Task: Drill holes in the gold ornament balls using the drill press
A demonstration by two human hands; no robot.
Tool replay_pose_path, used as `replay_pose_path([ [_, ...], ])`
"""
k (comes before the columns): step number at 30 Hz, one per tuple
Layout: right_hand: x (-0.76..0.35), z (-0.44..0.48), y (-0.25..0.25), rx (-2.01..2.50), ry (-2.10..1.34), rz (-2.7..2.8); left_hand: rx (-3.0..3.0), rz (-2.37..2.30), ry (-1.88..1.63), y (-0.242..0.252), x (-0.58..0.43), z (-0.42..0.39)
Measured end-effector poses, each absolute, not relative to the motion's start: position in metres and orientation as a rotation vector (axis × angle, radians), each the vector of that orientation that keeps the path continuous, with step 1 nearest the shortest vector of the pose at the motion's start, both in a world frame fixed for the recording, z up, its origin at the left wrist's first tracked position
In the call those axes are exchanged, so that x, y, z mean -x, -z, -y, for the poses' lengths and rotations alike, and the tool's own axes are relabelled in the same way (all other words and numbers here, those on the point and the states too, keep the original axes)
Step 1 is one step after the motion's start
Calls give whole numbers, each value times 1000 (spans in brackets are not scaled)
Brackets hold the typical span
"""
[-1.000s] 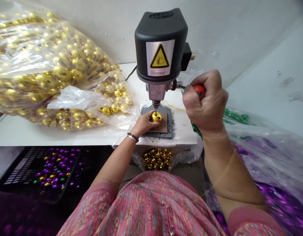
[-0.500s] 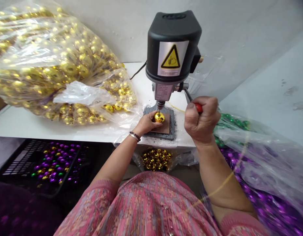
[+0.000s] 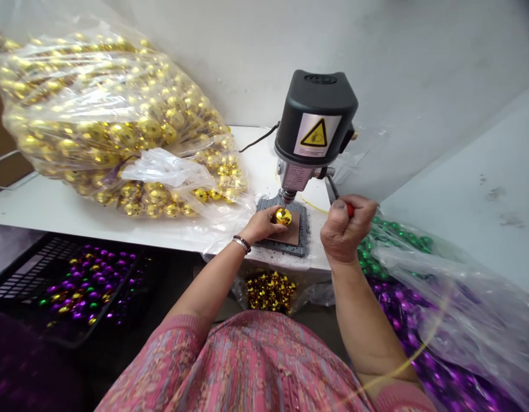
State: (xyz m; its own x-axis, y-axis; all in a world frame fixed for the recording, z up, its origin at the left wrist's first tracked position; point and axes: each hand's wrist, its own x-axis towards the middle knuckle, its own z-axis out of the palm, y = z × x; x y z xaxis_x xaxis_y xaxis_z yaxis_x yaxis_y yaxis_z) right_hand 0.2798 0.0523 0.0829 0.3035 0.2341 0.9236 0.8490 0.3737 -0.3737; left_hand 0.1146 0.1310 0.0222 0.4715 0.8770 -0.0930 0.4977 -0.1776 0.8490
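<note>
A shiny gold ball (image 3: 283, 216) is pinched between the thumb and fingers of my left hand (image 3: 262, 224), over a brown board (image 3: 289, 233) on the grey base of a small drill press (image 3: 318, 109). The drill's chuck is right above the ball; whether the bit touches it is too small to tell. My right hand (image 3: 346, 228) is closed round the red knob (image 3: 350, 210) of the press lever, to the right of the drill.
Bagged gold beads (image 3: 118, 131) fill the table's left side. Bagged green beads (image 3: 395, 234) and purple beads (image 3: 440, 360) lie at the right. Below the table are a black crate (image 3: 30, 274) of mixed beads and a bag of small gold pieces (image 3: 270, 290).
The view has shifted, so the drill appears lower and further right. My left hand still holds the gold ball, and my right hand still grips the lever knob.
</note>
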Motion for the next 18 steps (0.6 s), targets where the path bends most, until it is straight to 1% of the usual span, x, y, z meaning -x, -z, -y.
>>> replay_pose_path([
  [7,-277,-50,-69,1119,561,1228,-1845,-1171,-539,-22,-114,-130],
  [9,-277,-51,-73,1118,560,1217,-1847,-1187,-528,-22,-114,-130],
  [13,-278,-60,-109,1151,508,1157,-1837,-1212,-543,-21,-115,-128],
  [16,-280,-68,-140,1218,380,1116,-1828,-1152,-607,-17,-114,-124],
  [18,-281,-71,-151,1236,307,1121,-1824,-1094,-647,-15,-111,-119],
])
